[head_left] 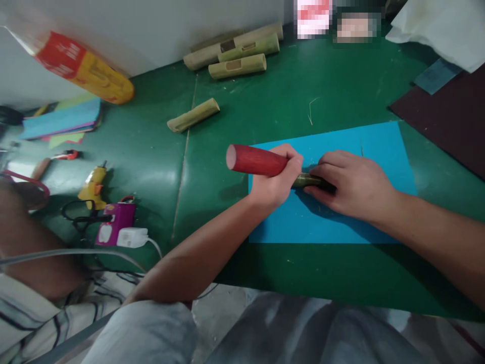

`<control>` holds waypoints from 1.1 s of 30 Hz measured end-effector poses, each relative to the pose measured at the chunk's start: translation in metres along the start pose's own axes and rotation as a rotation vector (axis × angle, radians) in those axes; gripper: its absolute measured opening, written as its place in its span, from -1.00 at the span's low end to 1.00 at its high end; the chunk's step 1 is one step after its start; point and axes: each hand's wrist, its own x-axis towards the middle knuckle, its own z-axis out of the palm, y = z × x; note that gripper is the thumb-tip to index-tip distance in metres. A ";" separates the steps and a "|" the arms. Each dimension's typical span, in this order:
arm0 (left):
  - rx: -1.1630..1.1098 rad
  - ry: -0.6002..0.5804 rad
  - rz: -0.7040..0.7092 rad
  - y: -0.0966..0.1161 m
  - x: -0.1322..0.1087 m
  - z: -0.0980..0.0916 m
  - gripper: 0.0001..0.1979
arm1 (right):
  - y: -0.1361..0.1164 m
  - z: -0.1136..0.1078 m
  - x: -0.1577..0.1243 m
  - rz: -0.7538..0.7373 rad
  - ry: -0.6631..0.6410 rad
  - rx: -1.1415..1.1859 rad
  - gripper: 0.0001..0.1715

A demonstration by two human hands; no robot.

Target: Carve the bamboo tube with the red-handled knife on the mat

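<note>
My left hand (278, 174) is closed round a thick, round red wooden handle (253, 159), whose blunt end points left. An olive-brown, narrowing shaft (305, 180) comes out of that fist in line with the handle and seems to be part of the same tool. My right hand (350, 184) has its thumb and fingers closed about the dark front end of this shaft, hiding the tip, so the tool's kind does not show. Both hands are low over a bright blue sheet (326, 230), which has small scratches at its upper right.
Cut bamboo tubes (250, 48) lie along the back; a single bamboo piece (194, 115) lies nearer. At left are a yellow glue gun (93, 186), a purple power block (116, 224) with cords, coloured paper (62, 117) and a red-and-yellow bottle (87, 68). Another person's arm (32, 242) is there.
</note>
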 end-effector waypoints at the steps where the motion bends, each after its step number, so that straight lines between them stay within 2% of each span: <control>1: 0.020 -0.011 -0.002 -0.001 0.000 0.001 -0.65 | -0.001 0.000 0.000 0.001 -0.005 -0.004 -0.64; 8: 0.090 -0.077 0.011 -0.001 -0.001 -0.002 -0.66 | -0.002 0.001 -0.001 0.006 0.007 0.006 -0.67; 15: 0.149 -0.174 -0.001 0.001 -0.001 -0.009 -0.64 | 0.001 0.002 -0.001 -0.072 0.030 -0.014 -0.62; 20: 0.071 -0.262 -0.057 0.008 -0.001 -0.011 -0.65 | 0.002 0.001 -0.001 -0.076 0.015 0.010 -0.62; 22: 0.026 -0.175 -0.049 0.007 -0.001 -0.008 -0.66 | 0.001 0.001 -0.001 -0.053 0.019 -0.002 -0.63; 24: -0.009 -0.031 -0.025 0.002 -0.001 -0.004 -0.64 | 0.000 0.001 -0.001 -0.026 0.029 -0.018 -0.65; 26: 0.004 0.025 -0.001 -0.002 -0.001 -0.001 -0.61 | -0.001 0.001 0.000 -0.021 0.037 -0.027 -0.65; 33: 0.067 -0.018 0.035 -0.008 -0.001 -0.002 -0.61 | -0.004 -0.001 0.001 -0.007 0.010 -0.057 -0.64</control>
